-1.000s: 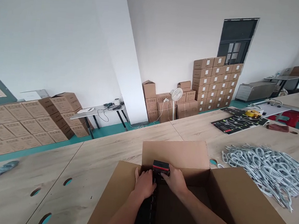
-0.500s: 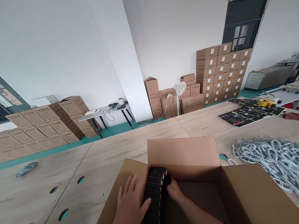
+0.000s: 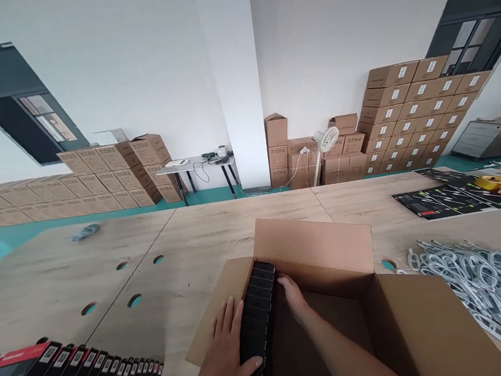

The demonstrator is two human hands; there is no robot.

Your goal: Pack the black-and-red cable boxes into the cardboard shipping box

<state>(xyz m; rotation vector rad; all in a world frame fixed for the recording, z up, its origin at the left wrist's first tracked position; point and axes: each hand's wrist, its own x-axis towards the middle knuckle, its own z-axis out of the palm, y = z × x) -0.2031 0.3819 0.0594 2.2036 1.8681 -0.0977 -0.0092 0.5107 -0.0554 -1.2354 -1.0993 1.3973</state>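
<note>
While hands [image 3: 226, 348] flank black boxes [image 3: 258, 308], carton [image 3: 313, 244] around, cables [image 3: 473, 278] beside, fan [image 3: 328, 138] beyond

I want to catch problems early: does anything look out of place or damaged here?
Nothing looks spilled or damaged. The black boxes sit in a straight row inside the open carton. The untidiest spot is the heap of pale cables on the table, right of the carton, with loops overlapping every way.
</note>
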